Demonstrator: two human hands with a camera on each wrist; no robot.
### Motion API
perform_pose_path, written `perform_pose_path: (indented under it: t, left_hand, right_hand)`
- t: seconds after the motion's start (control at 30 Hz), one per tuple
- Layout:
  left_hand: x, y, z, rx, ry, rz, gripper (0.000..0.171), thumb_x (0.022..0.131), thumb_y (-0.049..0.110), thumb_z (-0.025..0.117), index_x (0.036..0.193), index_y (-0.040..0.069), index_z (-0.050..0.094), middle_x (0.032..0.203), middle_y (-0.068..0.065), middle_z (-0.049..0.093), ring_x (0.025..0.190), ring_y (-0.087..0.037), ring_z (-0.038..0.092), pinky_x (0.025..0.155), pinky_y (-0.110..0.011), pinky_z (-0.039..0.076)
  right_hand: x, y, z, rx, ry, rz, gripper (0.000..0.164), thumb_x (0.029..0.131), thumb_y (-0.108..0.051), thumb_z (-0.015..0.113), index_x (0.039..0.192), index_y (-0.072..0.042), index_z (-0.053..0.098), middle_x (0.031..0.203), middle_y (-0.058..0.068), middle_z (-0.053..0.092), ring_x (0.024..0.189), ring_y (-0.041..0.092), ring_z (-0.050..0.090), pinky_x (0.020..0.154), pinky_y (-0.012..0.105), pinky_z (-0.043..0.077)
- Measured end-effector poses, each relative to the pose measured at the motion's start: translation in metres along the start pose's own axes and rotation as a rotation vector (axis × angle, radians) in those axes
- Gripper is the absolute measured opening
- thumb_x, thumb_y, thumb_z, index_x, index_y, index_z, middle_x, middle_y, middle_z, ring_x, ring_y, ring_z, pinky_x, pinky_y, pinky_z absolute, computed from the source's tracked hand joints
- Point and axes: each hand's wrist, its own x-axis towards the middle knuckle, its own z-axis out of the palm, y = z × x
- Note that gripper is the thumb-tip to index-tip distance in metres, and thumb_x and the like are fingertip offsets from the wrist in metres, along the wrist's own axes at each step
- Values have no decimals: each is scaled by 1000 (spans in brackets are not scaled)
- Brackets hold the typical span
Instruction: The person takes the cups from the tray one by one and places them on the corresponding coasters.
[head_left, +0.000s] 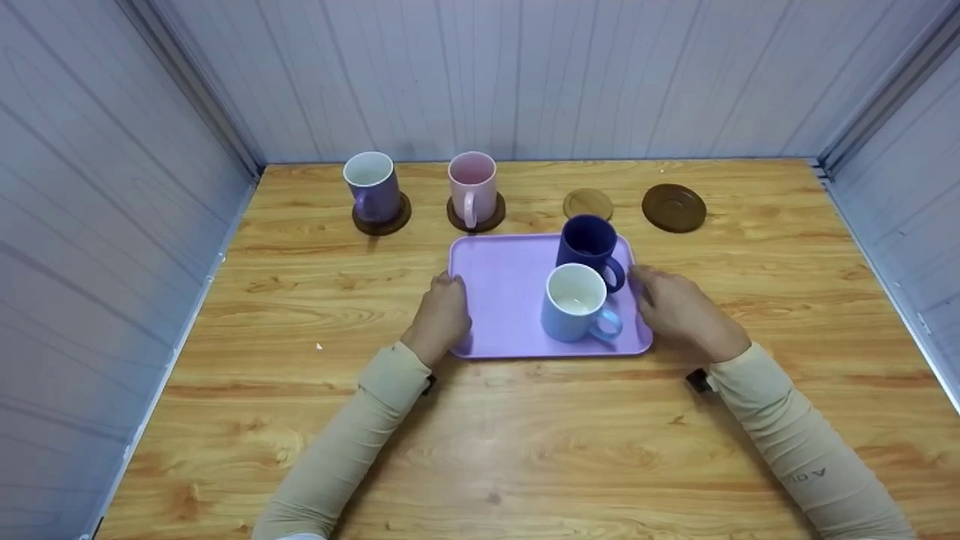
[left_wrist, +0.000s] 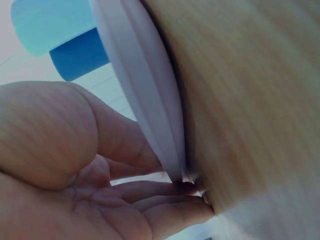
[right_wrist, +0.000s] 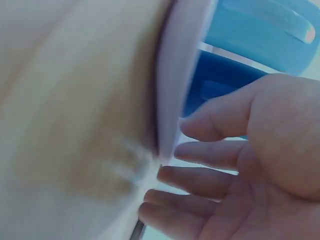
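A lilac tray (head_left: 502, 300) lies on the wooden table, carrying a dark blue mug (head_left: 577, 244) and a light blue mug (head_left: 564, 319) on its right half. My left hand (head_left: 442, 315) grips the tray's left side, thumb over the rim and fingertips low by the tabletop in the left wrist view. Over on the right side, my right hand (head_left: 679, 307) is right at the rim. Its fingers (right_wrist: 197, 181) are spread and fairly straight in the right wrist view, with the thumb tip beside the tray edge.
Behind the tray, a purple mug (head_left: 382, 196) and a pink mug (head_left: 484, 196) stand on dark coasters. A light wooden coaster (head_left: 589, 202) and a dark brown coaster (head_left: 674, 208) lie at the back right. Pale panel walls (head_left: 480, 82) border the table.
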Motion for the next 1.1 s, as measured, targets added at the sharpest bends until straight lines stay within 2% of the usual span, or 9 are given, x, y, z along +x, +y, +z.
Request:
perform_pose_path:
  t: [0.03, 0.1, 0.17, 0.2, 0.27, 0.37, 0.63, 0.9, 1.1]
  left_hand:
    - [0, 0, 0, 1, -1, -2, 55, 91, -3, 60, 143, -18, 48, 137, -32, 55, 106, -46, 66, 88, -51, 59]
    - [0, 1, 0, 4, -1, 2, 55, 90, -3, 60, 142, -18, 48, 135, -32, 56, 109, -46, 64, 90, -51, 59]
    - [-1, 1, -1, 11, 3, 9, 54, 90, -3, 61, 140, -19, 49, 132, -33, 57, 111, -45, 62, 92, -51, 58]
    - [-1, 1, -1, 13, 6, 14, 54, 89, -3, 61, 140, -19, 50, 131, -33, 57, 112, -45, 61, 93, -52, 57]
    - [-1, 1, -1, 21, 7, 18, 54, 89, -3, 62, 139, -19, 50, 130, -34, 57, 114, -45, 60, 95, -51, 56]
    - [0, 0, 0, 30, 0, 6, 56, 90, -2, 62, 142, -19, 48, 132, -34, 56, 117, -44, 60, 97, -49, 56]
    - [0, 2, 0, 33, -16, -5, 56, 92, -3, 59, 145, -18, 46, 138, -35, 53, 121, -44, 59, 100, -49, 55]
    - [0, 2, 1, 24, -10, 5, 57, 92, -3, 60, 144, -19, 45, 139, -35, 53, 122, -45, 58, 101, -49, 54]
    - [-1, 1, 1, 22, -2, 18, 55, 92, -3, 61, 143, -20, 47, 137, -36, 53, 123, -45, 57, 103, -50, 53]
  right_hand:
    - [0, 0, -3, 12, 23, 5, 48, 100, -7, 52, 145, 8, 52, 115, 31, 68, 107, 47, 67, 96, 60, 52]
    - [-1, -1, -10, 53, 80, 15, 48, 100, -9, 54, 146, 6, 52, 113, 30, 70, 99, 43, 69, 92, 59, 54]
    - [0, -3, -14, 134, 119, 24, 48, 100, -10, 55, 145, 6, 53, 112, 29, 71, 97, 43, 70, 90, 57, 56]
    - [1, -4, -16, 182, 129, 34, 47, 100, -11, 57, 144, 5, 54, 112, 28, 72, 97, 42, 71, 90, 56, 57]
    - [2, -7, -17, 285, 153, 45, 45, 100, -12, 61, 141, 5, 57, 125, 27, 70, 109, 41, 71, 96, 54, 56]
    - [4, -11, -15, 395, 159, 81, 43, 100, -16, 65, 138, 3, 60, 119, 22, 73, 111, 36, 71, 95, 48, 57]
    - [7, -16, -6, 490, 120, 102, 36, 100, -17, 68, 130, 2, 65, 118, 18, 74, 109, 31, 71, 89, 31, 58]
    - [9, -15, 1, 523, 148, 97, 28, 99, -12, 69, 124, 2, 68, 111, 18, 75, 102, 31, 71, 78, 15, 52]
    - [10, -16, 4, 560, 156, 98, 28, 100, -10, 66, 123, 5, 67, 116, 22, 73, 110, 37, 70, 83, 11, 50]
